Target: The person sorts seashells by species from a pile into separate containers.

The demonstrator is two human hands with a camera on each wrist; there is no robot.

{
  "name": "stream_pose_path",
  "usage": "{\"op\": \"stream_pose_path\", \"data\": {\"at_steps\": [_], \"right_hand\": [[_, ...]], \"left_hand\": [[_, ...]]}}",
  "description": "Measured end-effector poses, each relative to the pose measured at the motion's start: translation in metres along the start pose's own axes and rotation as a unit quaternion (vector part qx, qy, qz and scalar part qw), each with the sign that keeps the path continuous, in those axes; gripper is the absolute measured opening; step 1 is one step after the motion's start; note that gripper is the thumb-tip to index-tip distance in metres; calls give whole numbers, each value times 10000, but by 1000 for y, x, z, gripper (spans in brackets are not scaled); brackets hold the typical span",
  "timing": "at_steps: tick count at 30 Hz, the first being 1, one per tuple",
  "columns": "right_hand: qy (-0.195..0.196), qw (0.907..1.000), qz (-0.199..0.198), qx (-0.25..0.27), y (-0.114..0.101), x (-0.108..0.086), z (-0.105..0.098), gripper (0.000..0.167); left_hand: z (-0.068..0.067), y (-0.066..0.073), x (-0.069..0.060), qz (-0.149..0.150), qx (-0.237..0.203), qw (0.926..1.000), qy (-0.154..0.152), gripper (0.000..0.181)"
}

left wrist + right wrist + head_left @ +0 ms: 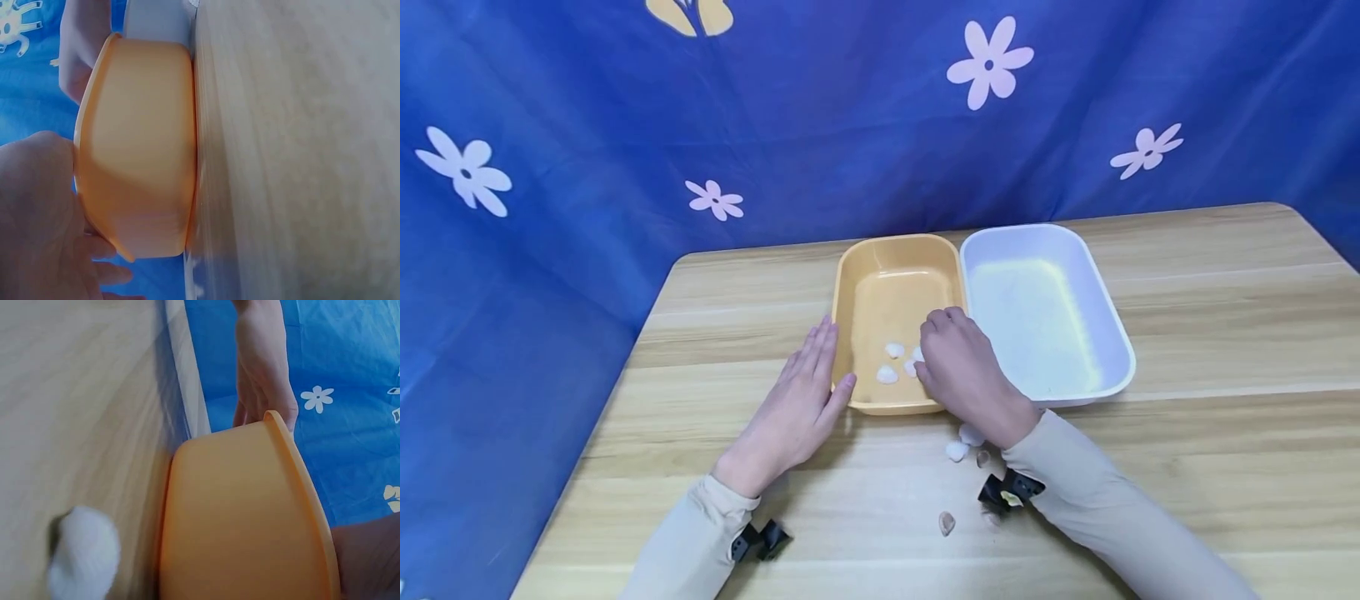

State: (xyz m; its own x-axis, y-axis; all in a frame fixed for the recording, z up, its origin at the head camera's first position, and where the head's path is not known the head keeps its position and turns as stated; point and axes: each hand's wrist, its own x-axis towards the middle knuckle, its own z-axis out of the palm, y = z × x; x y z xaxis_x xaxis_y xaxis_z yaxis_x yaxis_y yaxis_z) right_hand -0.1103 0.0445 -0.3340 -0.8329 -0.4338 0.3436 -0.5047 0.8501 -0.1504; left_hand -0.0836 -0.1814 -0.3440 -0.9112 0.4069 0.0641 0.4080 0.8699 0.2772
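Over the front right part of an orange tray (898,300) is my right hand (962,367), its fingers bent down and its thumb beside white seashells (887,375) on the tray floor. The fingertips are hidden, so whether they pinch a shell cannot be told. My left hand (801,400) rests against the tray's left rim with fingers straight and thumb at the front corner. In the left wrist view this hand (37,212) touches the orange wall (137,144). A white shell (84,553) lies on the table in the right wrist view.
A white tray (1045,333) stands directly right of the orange one. In front of the trays, near my right wrist, lie white shells (957,451) and small brownish shells (947,523). Behind the wooden table (1225,333) hangs a blue flowered cloth (850,108).
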Motion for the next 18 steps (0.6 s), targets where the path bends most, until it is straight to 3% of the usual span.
{"op": "stream_pose_path", "data": {"at_steps": [8, 18], "right_hand": [[-495, 9981, 361, -113, -6, 16, 9, 20], [-438, 9964, 699, -198, -8, 26, 19, 19]], "left_hand": [[0, 1, -2, -4, -54, 10000, 34, 70], [1, -2, -1, 145, -16, 9997, 186, 68]]}}
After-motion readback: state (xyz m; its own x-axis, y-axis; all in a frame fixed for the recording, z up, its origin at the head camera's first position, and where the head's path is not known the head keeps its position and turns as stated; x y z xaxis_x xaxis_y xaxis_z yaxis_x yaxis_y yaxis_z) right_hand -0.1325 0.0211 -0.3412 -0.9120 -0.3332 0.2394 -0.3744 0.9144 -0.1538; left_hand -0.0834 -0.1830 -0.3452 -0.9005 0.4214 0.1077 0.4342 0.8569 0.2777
